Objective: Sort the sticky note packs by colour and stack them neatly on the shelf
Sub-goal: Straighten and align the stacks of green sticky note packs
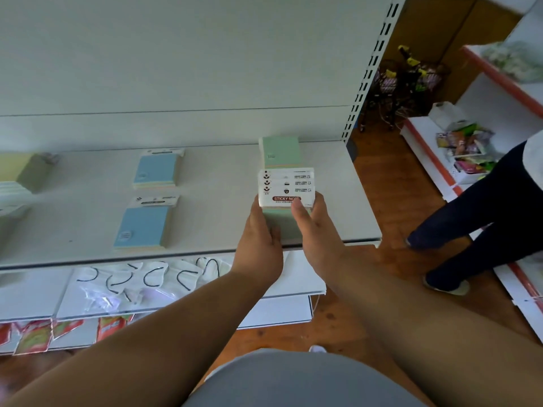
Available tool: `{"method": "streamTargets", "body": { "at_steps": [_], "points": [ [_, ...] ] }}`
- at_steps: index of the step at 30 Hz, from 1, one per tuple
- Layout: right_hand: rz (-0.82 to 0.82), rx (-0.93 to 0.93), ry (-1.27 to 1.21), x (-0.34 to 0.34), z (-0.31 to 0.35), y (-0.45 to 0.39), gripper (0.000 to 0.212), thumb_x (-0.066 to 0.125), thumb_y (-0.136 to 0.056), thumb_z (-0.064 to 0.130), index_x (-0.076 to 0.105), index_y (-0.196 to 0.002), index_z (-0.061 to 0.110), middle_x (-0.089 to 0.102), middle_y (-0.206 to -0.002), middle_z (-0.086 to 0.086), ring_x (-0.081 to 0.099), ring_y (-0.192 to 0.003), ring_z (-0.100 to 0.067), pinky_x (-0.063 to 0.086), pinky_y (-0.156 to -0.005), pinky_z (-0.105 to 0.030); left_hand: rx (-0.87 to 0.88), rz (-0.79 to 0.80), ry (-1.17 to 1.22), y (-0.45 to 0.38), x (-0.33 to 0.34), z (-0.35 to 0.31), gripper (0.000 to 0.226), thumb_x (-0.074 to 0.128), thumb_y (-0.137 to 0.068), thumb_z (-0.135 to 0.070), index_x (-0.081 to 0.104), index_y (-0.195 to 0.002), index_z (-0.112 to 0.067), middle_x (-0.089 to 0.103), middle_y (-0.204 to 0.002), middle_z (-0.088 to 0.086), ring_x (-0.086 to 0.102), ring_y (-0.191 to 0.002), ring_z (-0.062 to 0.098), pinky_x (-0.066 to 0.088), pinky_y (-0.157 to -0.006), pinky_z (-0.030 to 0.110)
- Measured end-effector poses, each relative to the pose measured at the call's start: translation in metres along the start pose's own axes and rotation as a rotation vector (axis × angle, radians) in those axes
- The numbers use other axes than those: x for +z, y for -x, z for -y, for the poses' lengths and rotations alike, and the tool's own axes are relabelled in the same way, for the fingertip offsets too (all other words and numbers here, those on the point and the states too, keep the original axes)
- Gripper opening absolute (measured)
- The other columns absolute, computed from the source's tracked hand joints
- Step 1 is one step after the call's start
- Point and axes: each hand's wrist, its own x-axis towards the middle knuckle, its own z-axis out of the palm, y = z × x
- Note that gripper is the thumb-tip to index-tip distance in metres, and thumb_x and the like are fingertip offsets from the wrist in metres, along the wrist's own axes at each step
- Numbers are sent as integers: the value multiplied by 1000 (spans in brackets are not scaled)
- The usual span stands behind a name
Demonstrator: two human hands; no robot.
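Observation:
Both my hands hold a stack of green sticky note packs [286,188] at the right end of the white shelf [346,207]. Its white header cards, one reading STICKY NOTE, face me. My left hand [260,233] grips the stack's left side and my right hand [313,227] grips its right side, thumb on the label. Behind the stack lies another green pack [280,151]. Two blue packs [157,170] [145,224] lie mid-shelf, one behind the other. Yellowish packs [20,171] sit at the far left, partly cut off.
The lower shelf holds white face masks [147,277] and plastic bags; red packets [35,333] hang below. A person's dark-trousered legs [470,215] stand in the aisle to the right. Another shelf unit with goods [464,151] and shopping carts [405,83] lie beyond.

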Motion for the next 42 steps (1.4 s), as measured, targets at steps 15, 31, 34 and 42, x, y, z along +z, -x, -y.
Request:
{"method": "streamTargets", "body": {
  "at_steps": [15,31,34,42],
  "points": [
    [-55,305,252,-21,14,-35,44,73,-76,51,74,-91,10,75,-93,-8,70,-87,-27,56,-88,-48,-330,160,-137,-46,-31,-22,28,48,-88,-33,65,-85,-11,69,-83,7,68,-72,27,54,-69,36],
    [242,-248,1167,-57,-4,-17,45,56,-80,68,52,-86,24,53,-78,10,52,-72,-13,40,-61,-28,43,426,-844,-32,-47,-4,33,41,-92,-57,43,-79,-26,52,-78,-6,52,-72,18,40,-62,32],
    [272,-278,1140,-59,-5,-21,37,61,-82,59,50,-84,25,52,-77,8,52,-72,-15,38,-60,-29,84,446,-842,-35,-43,-3,30,42,-96,-50,42,-81,-24,49,-79,-4,51,-74,20,40,-64,32],
    [271,-253,1098,-58,-7,-21,40,64,-82,55,61,-94,17,63,-86,1,57,-76,-17,48,-66,-33,79,419,-829,-32,-40,1,28,46,-95,-47,43,-79,-25,52,-78,-4,55,-75,22,45,-65,33]
  ]
}}
